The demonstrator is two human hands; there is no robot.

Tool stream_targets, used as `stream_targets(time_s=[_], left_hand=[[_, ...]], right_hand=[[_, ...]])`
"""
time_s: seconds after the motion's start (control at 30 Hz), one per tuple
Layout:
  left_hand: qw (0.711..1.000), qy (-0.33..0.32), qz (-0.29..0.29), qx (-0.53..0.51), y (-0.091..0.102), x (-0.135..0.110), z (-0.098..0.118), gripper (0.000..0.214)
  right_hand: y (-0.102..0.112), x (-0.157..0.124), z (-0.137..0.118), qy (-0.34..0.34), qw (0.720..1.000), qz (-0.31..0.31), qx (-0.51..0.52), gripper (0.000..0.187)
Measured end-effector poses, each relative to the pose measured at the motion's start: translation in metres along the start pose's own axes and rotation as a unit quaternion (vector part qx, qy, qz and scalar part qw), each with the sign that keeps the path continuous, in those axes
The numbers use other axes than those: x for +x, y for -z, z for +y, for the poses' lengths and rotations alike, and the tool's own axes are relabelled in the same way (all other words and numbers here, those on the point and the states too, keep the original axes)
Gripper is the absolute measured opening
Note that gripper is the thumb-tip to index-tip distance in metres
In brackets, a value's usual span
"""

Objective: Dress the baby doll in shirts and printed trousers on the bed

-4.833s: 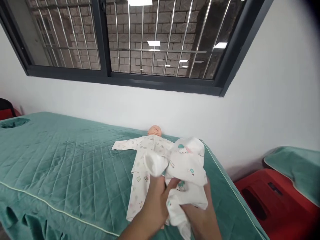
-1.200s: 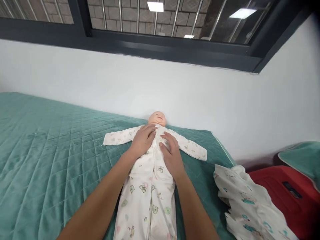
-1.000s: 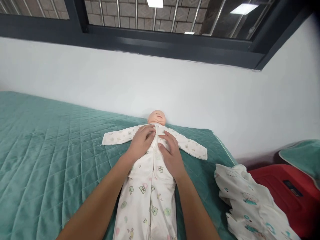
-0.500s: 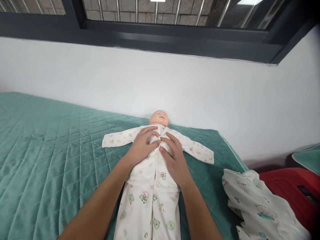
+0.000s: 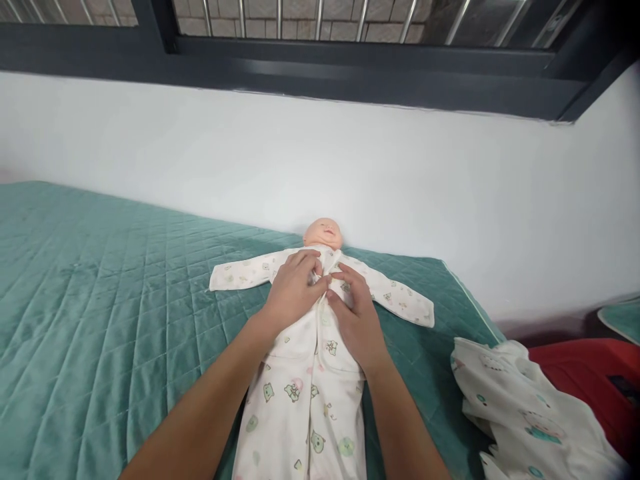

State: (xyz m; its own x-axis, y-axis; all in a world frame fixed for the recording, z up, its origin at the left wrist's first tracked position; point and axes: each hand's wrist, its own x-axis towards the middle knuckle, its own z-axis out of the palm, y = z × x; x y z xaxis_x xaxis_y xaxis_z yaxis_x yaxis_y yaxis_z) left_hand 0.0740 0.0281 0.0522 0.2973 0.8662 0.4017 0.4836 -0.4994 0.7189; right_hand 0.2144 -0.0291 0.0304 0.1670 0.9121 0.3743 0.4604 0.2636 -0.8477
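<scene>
A baby doll [image 5: 323, 233] lies on its back with its head against the wall. It wears a white baby top [image 5: 327, 327] with small printed animals, its sleeves spread out to both sides. White printed pants [image 5: 295, 413] of the same pattern cover its legs. On the doll's chest, my left hand [image 5: 297, 283] pinches the top's front edge below the neck. Opposite it, my right hand [image 5: 355, 313] has thumb and fingertips closed on the same front seam. The fingertips of both hands nearly meet, and whatever fastener lies between them is too small to make out.
A green quilted cover [image 5: 125, 320] spreads under the doll and ends at a pale-edged border on the right. Crumpled white printed cloth [image 5: 530, 407] lies at the lower right beside a red bag-like item [image 5: 580, 367]. Behind are a white wall [image 5: 400, 173] and a dark window frame [image 5: 350, 73].
The view has shifted slightly, moving the scene a little to the right. My left fingers have curled more at the top's front edge, while both hands stay on the chest.
</scene>
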Motion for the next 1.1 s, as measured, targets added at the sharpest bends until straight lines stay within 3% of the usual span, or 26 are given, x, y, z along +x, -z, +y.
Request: stream_targets(time_s=[0.23, 0.5, 0.7, 0.87, 1.1], left_hand=[[0.992, -0.006, -0.093, -0.091, 0.022, -0.002, -0.005, 0.014], [0.978, -0.051, -0.192, -0.063, 0.036, -0.012, -0.014, 0.018], [0.963, -0.078, -0.251, -0.059, 0.046, -0.021, -0.018, 0.02], [0.965, -0.07, -0.242, -0.072, 0.045, -0.021, -0.019, 0.023], [0.98, -0.085, -0.177, -0.032, 0.034, -0.023, -0.01, 0.011]], right_hand=[[0.007, 0.004, 0.002, -0.06, 0.995, -0.026, 0.07, 0.032], [0.02, 0.004, 0.006, -0.018, 0.992, -0.115, 0.049, 0.051], [0.021, 0.005, 0.003, -0.011, 0.992, -0.123, 0.025, 0.054], [0.019, 0.004, 0.002, 0.002, 0.994, -0.111, 0.011, 0.052], [0.014, 0.002, 0.004, 0.021, 0.996, -0.091, 0.007, 0.049]])
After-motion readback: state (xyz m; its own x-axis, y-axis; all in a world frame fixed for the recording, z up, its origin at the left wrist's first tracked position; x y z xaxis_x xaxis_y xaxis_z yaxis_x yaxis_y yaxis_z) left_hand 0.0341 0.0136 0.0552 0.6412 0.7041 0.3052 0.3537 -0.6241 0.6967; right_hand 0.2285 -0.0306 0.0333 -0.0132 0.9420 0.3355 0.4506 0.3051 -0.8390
